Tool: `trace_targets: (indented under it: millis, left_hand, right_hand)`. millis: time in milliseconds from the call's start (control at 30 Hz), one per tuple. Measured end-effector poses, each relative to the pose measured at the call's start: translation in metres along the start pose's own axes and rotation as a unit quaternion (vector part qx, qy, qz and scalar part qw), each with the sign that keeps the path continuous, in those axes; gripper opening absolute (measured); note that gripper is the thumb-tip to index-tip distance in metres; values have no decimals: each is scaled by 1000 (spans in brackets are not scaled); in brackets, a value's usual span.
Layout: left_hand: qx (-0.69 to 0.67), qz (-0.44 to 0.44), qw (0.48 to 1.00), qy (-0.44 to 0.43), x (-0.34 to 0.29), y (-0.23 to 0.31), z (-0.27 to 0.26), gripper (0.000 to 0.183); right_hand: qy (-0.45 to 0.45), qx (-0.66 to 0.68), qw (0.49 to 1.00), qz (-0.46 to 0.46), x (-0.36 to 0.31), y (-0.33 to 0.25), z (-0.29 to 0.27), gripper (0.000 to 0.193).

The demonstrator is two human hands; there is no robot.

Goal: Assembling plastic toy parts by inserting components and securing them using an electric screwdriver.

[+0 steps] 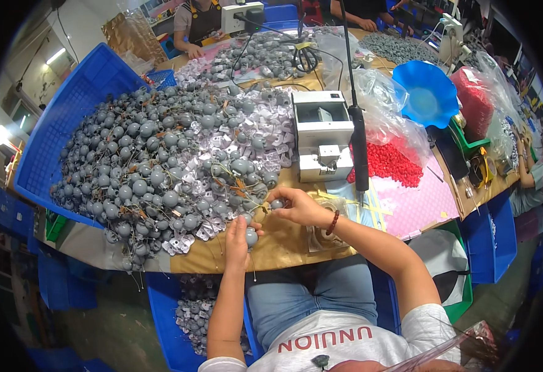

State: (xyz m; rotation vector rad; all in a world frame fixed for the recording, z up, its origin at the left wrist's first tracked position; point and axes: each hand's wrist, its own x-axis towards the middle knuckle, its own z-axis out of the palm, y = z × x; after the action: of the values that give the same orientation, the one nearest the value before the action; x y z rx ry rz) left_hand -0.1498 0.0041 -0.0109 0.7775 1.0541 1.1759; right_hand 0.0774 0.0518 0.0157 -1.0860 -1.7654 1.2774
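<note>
Grey, ball-shaped parts with thin wires lie heaped in a large pile across the left half of the brown surface, spilling toward its near edge. The left hand sits at that near edge, its grip pinching one grey ball between thumb and fingers. Just to the right and slightly farther, the right hand has its fingertips pressed around a second, smaller grey ball at the pile's fringe; a dark red bead bracelet circles that wrist. Beyond the right hand stands a small white machine, with a heap of red beads to its right. A blue crate leans behind the pile on the far left, and a blue wavy-rimmed bowl rests far right.
</note>
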Motion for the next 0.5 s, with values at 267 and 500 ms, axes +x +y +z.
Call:
trace_targets:
  millis: [267, 500]
  left_hand:
    - [-13, 21, 1000, -14, -13, -10, 7, 46]
    - [-45, -40, 997, -40, -33, -22, 6, 63]
  right_hand:
    - [-35, 12, 998, -54, -14, -10, 15, 40]
    - [-2, -157, 969, -191, -20, -7, 16, 24]
